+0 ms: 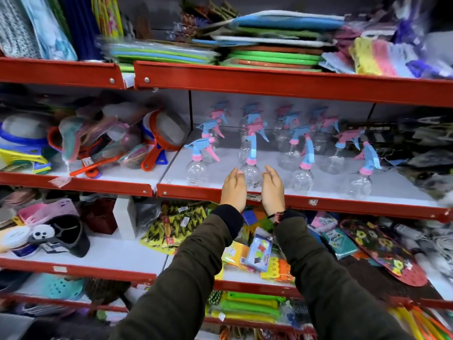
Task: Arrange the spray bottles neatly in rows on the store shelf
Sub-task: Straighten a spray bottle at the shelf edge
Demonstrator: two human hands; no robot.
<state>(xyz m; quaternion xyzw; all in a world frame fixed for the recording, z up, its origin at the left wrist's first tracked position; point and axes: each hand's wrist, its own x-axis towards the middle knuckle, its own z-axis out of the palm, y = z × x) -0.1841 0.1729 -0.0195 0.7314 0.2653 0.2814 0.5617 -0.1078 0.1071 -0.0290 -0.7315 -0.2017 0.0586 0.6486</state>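
Observation:
Several clear spray bottles with blue and pink trigger heads stand in rows on the white middle shelf (392, 185) with a red front rail. One front-row bottle (251, 168) stands between my two hands. My left hand (234, 188) is just to its left and my right hand (272, 188) just to its right, palms facing each other, fingers straight. Neither hand visibly touches the bottle. Other front-row bottles stand at the left (197, 168), right of centre (302, 175) and far right (360, 180).
Strainers and plastic kitchen tools (157, 138) crowd the shelf section to the left. Dark packaged goods (416, 143) lie at the right end. Foam mats (269, 52) are stacked on the shelf above. Packaged items (176, 227) fill the shelf below.

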